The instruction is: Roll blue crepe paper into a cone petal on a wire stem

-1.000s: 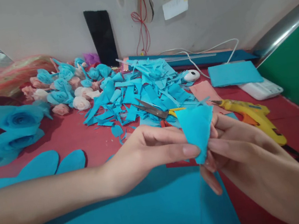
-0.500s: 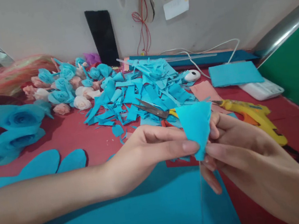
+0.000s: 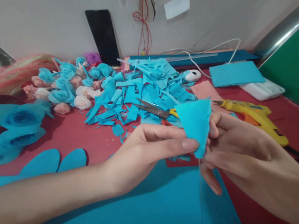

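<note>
A small blue crepe-paper piece point(image 3: 196, 121), wide at the top and narrow at the bottom, is held up between my hands. My left hand point(image 3: 155, 147) pinches its lower part, thumb in front. Behind its right edge are the curled fingers of my right hand point(image 3: 234, 147), with the thumb at the narrow lower end. A thin pale strand point(image 3: 200, 191) hangs down from that end. Just beyond the paper lie scissors point(image 3: 154, 109) with yellow handles, partly hidden. Below my hands a large blue sheet point(image 3: 121, 222) covers the front of the red table.
Blue paper scraps point(image 3: 148, 85) are heaped at the middle back. Blue, pink and white paper roses point(image 3: 63, 87) lie left of them, with larger blue flowers point(image 3: 20, 119) nearer. A yellow glue gun point(image 3: 255, 116) lies at right. A black phone-like slab point(image 3: 102, 36) leans on the wall.
My right thumb has slid slightly down and left at the paper's narrow end. The paper has shifted a little and tilted slightly. My left hand keeps its pinch.
</note>
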Motion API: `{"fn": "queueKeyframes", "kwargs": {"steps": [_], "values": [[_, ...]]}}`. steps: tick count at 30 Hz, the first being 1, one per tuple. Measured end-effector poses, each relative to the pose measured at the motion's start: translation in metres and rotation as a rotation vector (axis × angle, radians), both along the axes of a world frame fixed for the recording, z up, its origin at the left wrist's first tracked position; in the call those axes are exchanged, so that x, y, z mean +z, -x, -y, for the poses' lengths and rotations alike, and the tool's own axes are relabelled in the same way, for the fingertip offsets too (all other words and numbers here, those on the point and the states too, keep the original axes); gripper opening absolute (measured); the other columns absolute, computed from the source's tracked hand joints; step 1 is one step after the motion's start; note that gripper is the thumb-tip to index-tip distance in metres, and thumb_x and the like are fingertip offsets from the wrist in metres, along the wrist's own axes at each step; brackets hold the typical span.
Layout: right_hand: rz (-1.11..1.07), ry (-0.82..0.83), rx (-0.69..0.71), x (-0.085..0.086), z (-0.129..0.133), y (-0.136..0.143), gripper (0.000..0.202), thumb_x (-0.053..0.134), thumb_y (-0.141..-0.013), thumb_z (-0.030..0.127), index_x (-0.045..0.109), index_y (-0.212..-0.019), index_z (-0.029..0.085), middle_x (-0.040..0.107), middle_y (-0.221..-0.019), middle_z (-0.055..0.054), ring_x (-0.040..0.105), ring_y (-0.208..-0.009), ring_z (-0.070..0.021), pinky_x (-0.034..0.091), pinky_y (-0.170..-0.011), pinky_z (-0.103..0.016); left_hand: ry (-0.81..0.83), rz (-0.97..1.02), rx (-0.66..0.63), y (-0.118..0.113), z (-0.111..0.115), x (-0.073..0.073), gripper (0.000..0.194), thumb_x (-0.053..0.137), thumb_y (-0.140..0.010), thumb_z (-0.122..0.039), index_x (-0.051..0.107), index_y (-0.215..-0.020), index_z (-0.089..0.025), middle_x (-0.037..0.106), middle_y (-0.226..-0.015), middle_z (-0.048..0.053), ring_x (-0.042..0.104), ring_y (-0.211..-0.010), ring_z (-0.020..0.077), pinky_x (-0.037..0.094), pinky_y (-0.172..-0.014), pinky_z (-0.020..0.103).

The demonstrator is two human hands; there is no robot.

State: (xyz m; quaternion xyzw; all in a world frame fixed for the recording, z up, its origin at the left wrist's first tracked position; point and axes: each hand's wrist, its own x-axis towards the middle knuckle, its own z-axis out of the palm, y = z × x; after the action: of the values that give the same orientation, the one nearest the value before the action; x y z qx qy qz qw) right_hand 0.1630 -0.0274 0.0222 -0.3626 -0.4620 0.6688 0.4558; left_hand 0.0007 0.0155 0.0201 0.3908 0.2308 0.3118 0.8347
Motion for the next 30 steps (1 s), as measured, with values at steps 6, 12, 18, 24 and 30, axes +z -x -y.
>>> {"fn": "queueKeyframes", "kwargs": {"steps": [6,12,18,24,30], "values": [[-0.042,0.028,-0.026,0.003,-0.001,0.000,0.014,0.063,-0.079,0.016,0.052,-0.076,0.023,0.047,-0.075,0.004,0.052,-0.055,-0.0059,0.054,-0.046,-0.014,-0.174,-0.057,0.001,0.002,0.000,-0.006,0.019,0.064,-0.075,-0.016,0.066,-0.056,-0.017,0.047,-0.053,-0.005,0.034,-0.054,0.0075,0.030,-0.051,0.021],[-0.012,0.018,-0.036,0.000,0.000,-0.001,0.014,0.063,-0.078,0.014,0.052,-0.078,0.023,0.047,-0.078,0.003,0.050,-0.059,-0.0079,0.053,-0.045,-0.016,-0.219,-0.078,0.004,0.003,0.000,-0.010,0.018,0.065,-0.077,-0.021,0.064,-0.059,-0.016,0.046,-0.057,-0.005,0.034,-0.056,0.0072,0.030,-0.054,0.021],[-0.029,0.023,-0.018,0.001,-0.003,-0.001,0.012,0.061,-0.079,0.014,0.055,-0.077,0.024,0.049,-0.075,0.003,0.051,-0.058,-0.0077,0.054,-0.047,-0.016,-0.184,-0.067,0.014,0.003,-0.001,-0.006,0.016,0.065,-0.077,-0.019,0.067,-0.061,-0.017,0.052,-0.059,-0.004,0.042,-0.058,0.0081,0.034,-0.058,0.021],[0.054,0.026,-0.130,0.009,-0.005,0.000,0.007,0.060,-0.076,0.021,0.066,-0.075,0.024,0.054,-0.067,0.001,0.051,-0.052,-0.0087,0.049,-0.042,-0.013,-0.251,-0.122,0.151,0.004,-0.004,-0.001,0.018,0.066,-0.074,-0.019,0.065,-0.056,-0.017,0.048,-0.056,-0.004,0.039,-0.055,0.0078,0.033,-0.055,0.022],[0.141,-0.033,-0.139,0.014,-0.011,-0.004,0.013,0.062,-0.079,0.025,0.071,-0.069,0.026,0.059,-0.062,0.001,0.051,-0.047,-0.0062,0.045,-0.041,-0.010,-0.234,-0.110,0.212,0.005,-0.005,0.003,0.020,0.067,-0.073,-0.019,0.062,-0.053,-0.015,0.041,-0.055,-0.005,0.033,-0.055,0.0073,0.028,-0.052,0.022]]}}
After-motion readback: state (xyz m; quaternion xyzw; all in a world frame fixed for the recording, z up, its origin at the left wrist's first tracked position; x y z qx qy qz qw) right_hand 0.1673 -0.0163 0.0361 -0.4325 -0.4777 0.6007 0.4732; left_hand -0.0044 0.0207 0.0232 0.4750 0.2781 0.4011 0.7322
